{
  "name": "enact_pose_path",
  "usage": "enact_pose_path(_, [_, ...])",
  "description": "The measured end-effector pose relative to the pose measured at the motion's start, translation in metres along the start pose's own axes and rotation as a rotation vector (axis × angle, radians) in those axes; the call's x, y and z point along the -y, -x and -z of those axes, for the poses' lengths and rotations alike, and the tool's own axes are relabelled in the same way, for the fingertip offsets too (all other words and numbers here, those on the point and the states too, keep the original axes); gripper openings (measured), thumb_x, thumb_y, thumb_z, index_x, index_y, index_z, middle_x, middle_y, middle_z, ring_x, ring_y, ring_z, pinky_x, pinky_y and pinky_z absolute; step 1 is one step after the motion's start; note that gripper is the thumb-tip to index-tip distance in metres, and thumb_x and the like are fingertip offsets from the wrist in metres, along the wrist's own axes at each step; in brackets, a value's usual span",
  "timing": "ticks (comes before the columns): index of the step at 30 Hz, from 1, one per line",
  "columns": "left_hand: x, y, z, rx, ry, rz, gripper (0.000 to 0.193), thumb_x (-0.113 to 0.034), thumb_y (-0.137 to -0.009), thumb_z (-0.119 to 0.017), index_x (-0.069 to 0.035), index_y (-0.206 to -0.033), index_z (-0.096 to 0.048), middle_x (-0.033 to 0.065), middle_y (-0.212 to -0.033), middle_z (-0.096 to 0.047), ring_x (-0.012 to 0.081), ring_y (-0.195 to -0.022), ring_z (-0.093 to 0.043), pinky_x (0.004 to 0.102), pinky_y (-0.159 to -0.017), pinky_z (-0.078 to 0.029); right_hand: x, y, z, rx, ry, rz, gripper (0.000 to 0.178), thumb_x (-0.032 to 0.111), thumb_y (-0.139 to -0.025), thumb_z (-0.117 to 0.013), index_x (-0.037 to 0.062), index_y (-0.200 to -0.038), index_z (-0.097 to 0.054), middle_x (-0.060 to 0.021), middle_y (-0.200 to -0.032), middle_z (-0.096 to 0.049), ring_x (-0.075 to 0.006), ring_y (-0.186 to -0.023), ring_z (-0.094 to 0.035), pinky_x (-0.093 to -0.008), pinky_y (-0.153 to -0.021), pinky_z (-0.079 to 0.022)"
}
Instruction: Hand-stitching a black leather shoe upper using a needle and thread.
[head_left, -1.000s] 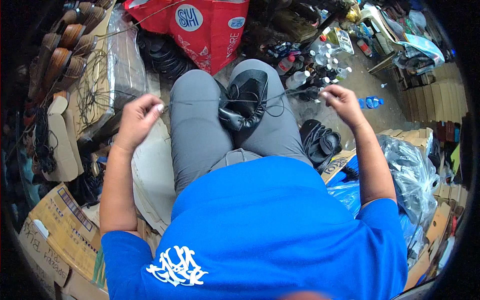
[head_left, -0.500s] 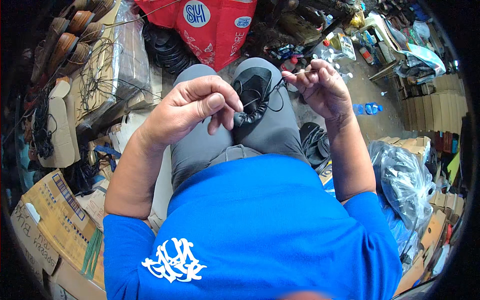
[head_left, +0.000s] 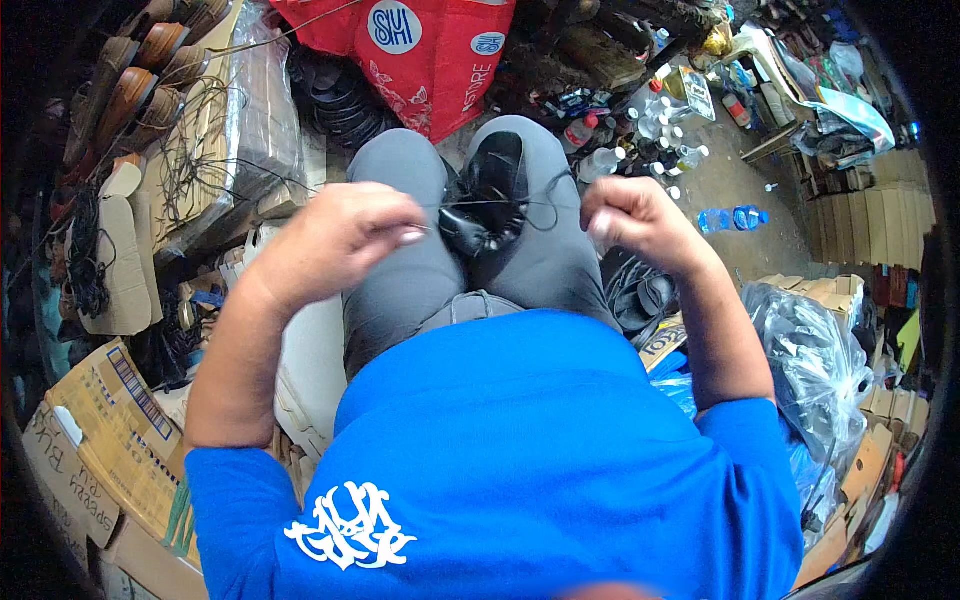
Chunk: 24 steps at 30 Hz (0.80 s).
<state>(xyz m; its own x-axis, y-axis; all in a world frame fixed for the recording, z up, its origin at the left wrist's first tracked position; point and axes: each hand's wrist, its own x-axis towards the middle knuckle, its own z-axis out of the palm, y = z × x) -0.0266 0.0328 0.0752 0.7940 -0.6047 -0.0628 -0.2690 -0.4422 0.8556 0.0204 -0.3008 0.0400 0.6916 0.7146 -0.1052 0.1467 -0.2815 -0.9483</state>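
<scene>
A black shoe point(head_left: 493, 185) lies on my grey-trousered thighs, mostly on the right one, its opening facing up. Dark thread point(head_left: 538, 203) stretches across above the shoe between my two hands, and a loose loop of it hangs over the right thigh. My left hand point(head_left: 350, 235), to the left of the shoe, is closed in a pinch on the thread, slightly blurred. To the right of the shoe, my right hand point(head_left: 640, 222) has its fingers curled closed on the thread's other side. The fingertips of both hands are partly hidden, so any needle in them cannot be made out.
A red bag point(head_left: 420, 60) stands beyond my knees. Plastic bottles point(head_left: 655, 125) crowd the floor at the far right. Shoe soles point(head_left: 645, 295) lie by my right thigh, near a clear plastic bag point(head_left: 805, 345). Cardboard boxes point(head_left: 120, 430) and wrapped stacks point(head_left: 260, 100) fill the left side.
Both hands have come down from higher up and moved apart, the left one leftward. The thread now runs taut across the shoe, and the right fingers have curled in.
</scene>
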Motion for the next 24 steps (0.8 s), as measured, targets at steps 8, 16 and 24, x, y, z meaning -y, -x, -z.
enact_pose_path(8, [0.037, 0.193, 0.200, -1.028, -1.233, 0.615, 0.028, -0.029, -0.090, -0.060, -0.008, -0.108, -0.066, 0.0069, -0.102, -0.066, 0.0175, -0.092, -0.063, 0.0281, -0.083, -0.046, -0.117, 0.213, 0.168, -0.744, 0.920, -0.697, 0.023, 0.027, -0.083, -0.065, 0.0102, -0.099, -0.069, -0.0110, -0.091, -0.069, -0.0199, -0.082, -0.066, -0.0306, -0.075, -0.050])
enact_pose_path(16, [0.064, 0.070, 0.056, -0.786, -0.633, 0.340, 0.025, 0.001, -0.084, -0.055, -0.004, -0.107, -0.064, 0.0108, -0.112, -0.064, 0.0181, -0.102, -0.061, 0.0277, -0.088, -0.045, -0.118, 0.123, 0.092, -0.522, 0.437, -0.653, 0.048, 0.027, -0.083, -0.067, 0.0213, -0.129, -0.055, -0.0080, -0.109, -0.066, -0.0151, -0.096, -0.060, -0.0310, -0.084, -0.046])
enact_pose_path(24, [0.051, -0.040, -0.051, -0.260, -0.289, -0.044, 0.034, -0.004, -0.084, -0.057, -0.010, -0.118, -0.059, 0.0132, -0.119, -0.060, 0.0275, -0.110, -0.057, 0.0336, -0.094, -0.045, -0.048, -0.006, -0.033, -0.237, -0.112, -0.323, 0.027, 0.026, -0.084, -0.069, 0.0084, -0.103, -0.062, 0.0070, -0.069, -0.051, -0.0026, -0.061, -0.042, -0.0210, -0.053, -0.035])
